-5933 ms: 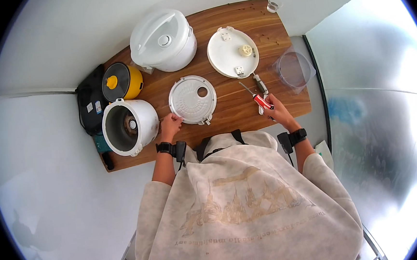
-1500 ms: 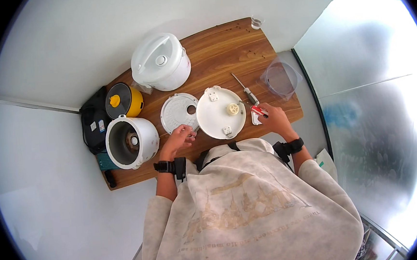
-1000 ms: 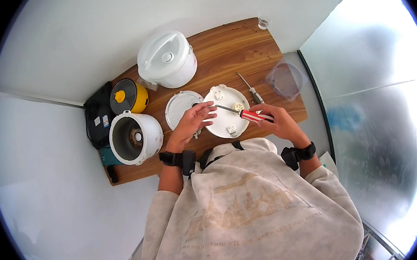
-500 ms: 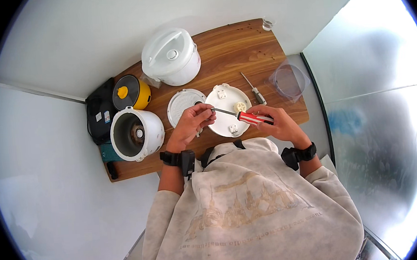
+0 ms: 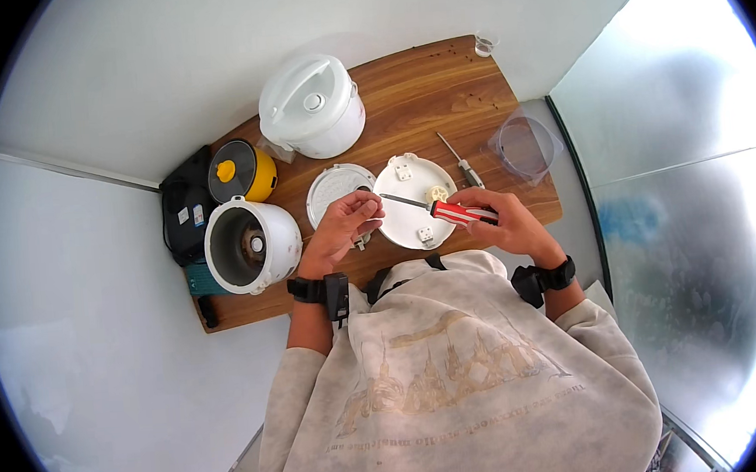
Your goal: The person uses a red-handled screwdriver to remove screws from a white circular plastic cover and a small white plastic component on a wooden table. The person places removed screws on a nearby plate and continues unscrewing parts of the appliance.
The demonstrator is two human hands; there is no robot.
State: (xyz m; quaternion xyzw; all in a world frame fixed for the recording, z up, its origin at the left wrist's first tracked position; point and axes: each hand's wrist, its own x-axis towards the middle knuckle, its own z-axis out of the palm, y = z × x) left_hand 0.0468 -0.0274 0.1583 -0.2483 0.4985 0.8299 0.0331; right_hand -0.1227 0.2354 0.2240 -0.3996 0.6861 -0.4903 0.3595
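My right hand (image 5: 508, 220) grips the red, white-striped handle of a screwdriver (image 5: 458, 214) over the white rice cooker base plate (image 5: 407, 216). The thin shaft points left, its tip just by the fingertips of my left hand (image 5: 342, 228). Thumb and fingers of that left hand are pinched together; whatever lies between them is too small to make out. Inside the round plate are a cream round knob-like part (image 5: 436, 195) and small white fittings. A grey-white perforated disc (image 5: 337, 186) lies partly behind my left hand.
On the left stand an opened white rice cooker body (image 5: 254, 245), a yellow pot with dark lid (image 5: 242, 170) and a black case (image 5: 187, 216). A lidded white rice cooker (image 5: 313, 107) stands behind. Another screwdriver (image 5: 460, 161), a clear plastic tub (image 5: 525, 147) and a small cup (image 5: 485, 46) are right.
The screwdriver tip has risen slightly by my left fingertips. Both hands hold nearly the same place; the whole view has shifted a little.
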